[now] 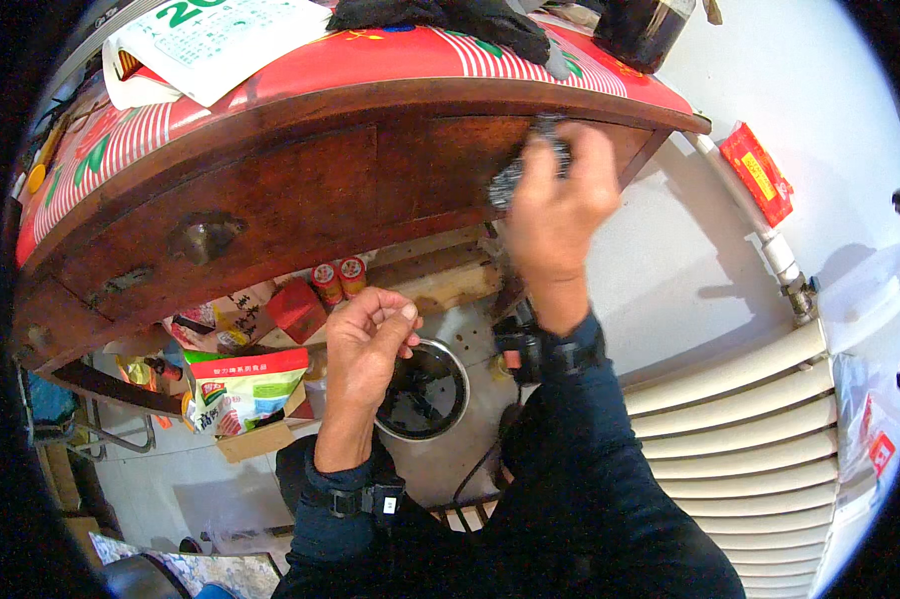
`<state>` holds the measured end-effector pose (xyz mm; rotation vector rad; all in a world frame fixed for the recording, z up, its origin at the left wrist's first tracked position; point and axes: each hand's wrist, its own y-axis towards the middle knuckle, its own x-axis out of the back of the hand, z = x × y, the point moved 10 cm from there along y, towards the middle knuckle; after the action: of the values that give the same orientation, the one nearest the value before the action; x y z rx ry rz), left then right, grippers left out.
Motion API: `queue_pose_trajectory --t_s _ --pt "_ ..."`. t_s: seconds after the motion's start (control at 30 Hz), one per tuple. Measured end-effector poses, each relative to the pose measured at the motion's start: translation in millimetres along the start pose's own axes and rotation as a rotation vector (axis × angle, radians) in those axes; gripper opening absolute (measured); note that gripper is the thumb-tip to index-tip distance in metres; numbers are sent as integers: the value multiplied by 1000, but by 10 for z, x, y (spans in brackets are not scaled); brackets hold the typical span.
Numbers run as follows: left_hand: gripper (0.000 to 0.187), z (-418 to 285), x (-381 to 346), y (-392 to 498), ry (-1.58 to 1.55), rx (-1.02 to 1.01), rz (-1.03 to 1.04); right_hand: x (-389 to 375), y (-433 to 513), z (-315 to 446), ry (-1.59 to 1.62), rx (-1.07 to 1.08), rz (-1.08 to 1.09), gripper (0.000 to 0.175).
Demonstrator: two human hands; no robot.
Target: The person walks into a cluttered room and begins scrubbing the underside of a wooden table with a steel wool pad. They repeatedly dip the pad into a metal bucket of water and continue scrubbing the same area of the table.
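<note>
My right hand (558, 213), blurred, is shut on a mottled dark grey cloth (507, 184) at the right-hand drawer front (457, 150) of a dark wooden table. Whether the cloth touches the wood at every point cannot be seen. My left hand (364, 344) hangs below the table's front, its fingers curled in against the thumb, with nothing visible in them. Under and beside that hand stands a round metal basin (465, 383) on the floor, holding dark liquid. The hand partly covers the basin's left side.
A patterned red tablecloth (330, 64) carries a paper calendar (225, 56), black fabric (450, 16) and a dark jar (641, 34). Below are a food bag (252, 389), a red box (296, 309) and two red-lidded jars (338, 277). At right is a radiator (734, 427).
</note>
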<state>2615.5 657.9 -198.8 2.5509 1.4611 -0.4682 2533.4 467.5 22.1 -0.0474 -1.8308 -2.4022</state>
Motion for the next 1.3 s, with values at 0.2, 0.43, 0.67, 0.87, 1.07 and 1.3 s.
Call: queue_pose_trajectory --t_s 0.2,0.43,0.67,0.87,1.07,1.3 --pt "4 23 -30 50 32 -2 -1 -256 -163 391 148 258 172 13" --pt "5 40 -60 32 18 12 5 -163 -25 560 41 206 111 8" --pt "5 22 74 26 11 -13 -6 -160 15 414 141 76 129 11" --pt "11 0 132 45 39 -11 -33 -296 -134 833 208 469 294 15" --pt "11 -99 392 53 -95 -84 -102 -228 -623 453 304 157 525 13" --pt "13 -212 545 -35 20 -92 -139 -778 -3921 -1061 98 -491 1258 25"
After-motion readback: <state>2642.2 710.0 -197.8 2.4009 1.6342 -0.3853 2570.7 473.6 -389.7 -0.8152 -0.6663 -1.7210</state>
